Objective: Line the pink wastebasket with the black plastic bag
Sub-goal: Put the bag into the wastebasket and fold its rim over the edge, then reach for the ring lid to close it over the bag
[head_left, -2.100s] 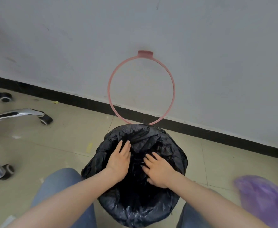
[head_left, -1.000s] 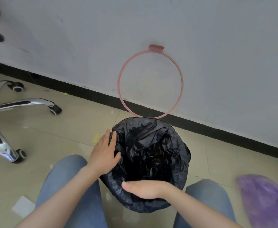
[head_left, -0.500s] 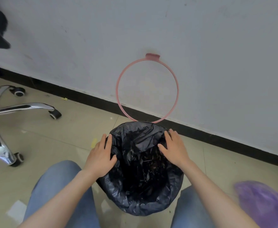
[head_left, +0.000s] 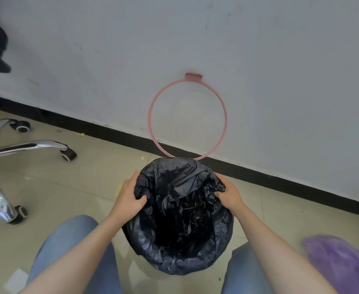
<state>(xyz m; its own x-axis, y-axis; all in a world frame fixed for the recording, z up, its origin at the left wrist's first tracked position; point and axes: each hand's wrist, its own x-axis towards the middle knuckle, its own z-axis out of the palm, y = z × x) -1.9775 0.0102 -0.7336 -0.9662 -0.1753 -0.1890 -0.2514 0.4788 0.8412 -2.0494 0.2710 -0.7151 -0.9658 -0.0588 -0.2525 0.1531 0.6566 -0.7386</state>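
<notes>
Gripping one black bag (head_left: pixel 180 225) at opposite sides, two hands, left hand (head_left: pixel 129 198) and right hand (head_left: pixel 229 196), pinch its plastic.

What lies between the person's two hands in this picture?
In the head view, the black plastic bag with its dark open mouth spans the gap between the left hand and right hand; both grip its crumpled edge.

This looks like an office room. A chrome star base of a swivel chair (head_left: pixel 15 149) on black castors stands on glossy beige floor tiles (head_left: pixel 72 187). A plain, scuffed white wall (head_left: pixel 131 49) meets the floor along a black skirting strip (head_left: pixel 280 177).
</notes>
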